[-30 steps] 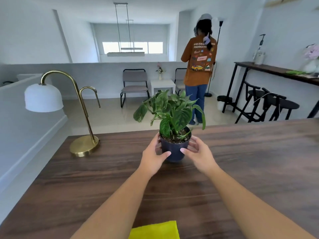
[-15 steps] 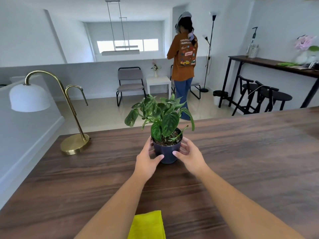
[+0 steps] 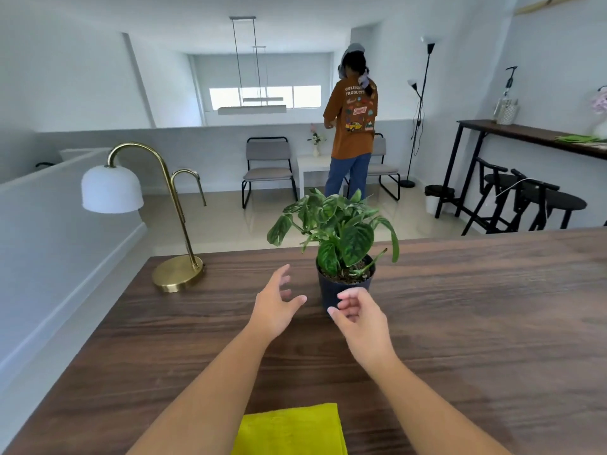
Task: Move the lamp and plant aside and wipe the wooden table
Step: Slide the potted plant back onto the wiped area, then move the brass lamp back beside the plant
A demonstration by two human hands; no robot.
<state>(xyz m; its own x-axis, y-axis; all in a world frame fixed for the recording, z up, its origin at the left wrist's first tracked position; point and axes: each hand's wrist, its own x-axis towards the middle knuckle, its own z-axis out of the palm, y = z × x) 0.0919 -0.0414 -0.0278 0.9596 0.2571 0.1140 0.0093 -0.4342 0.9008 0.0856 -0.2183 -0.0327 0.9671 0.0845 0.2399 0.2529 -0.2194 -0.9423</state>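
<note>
A leafy green plant (image 3: 341,234) in a dark pot (image 3: 331,290) stands near the far edge of the dark wooden table (image 3: 476,323). My left hand (image 3: 276,307) hovers just left of the pot, fingers spread, holding nothing. My right hand (image 3: 361,318) is in front of the pot with loosely curled fingers, off the pot. A brass lamp (image 3: 177,274) with a white shade (image 3: 111,188) stands at the table's far left corner. A yellow-green cloth (image 3: 292,428) lies folded at the near edge between my forearms.
A white ledge (image 3: 49,257) runs along the table's left side. Beyond the table a person in an orange shirt (image 3: 353,126) stands with their back turned, near grey chairs (image 3: 267,165). Black stools (image 3: 525,198) and a high bar table (image 3: 525,133) stand at right.
Both hands held the pot in the earlier frames. They have let go and drawn back toward me. The plant now stands alone on the table.
</note>
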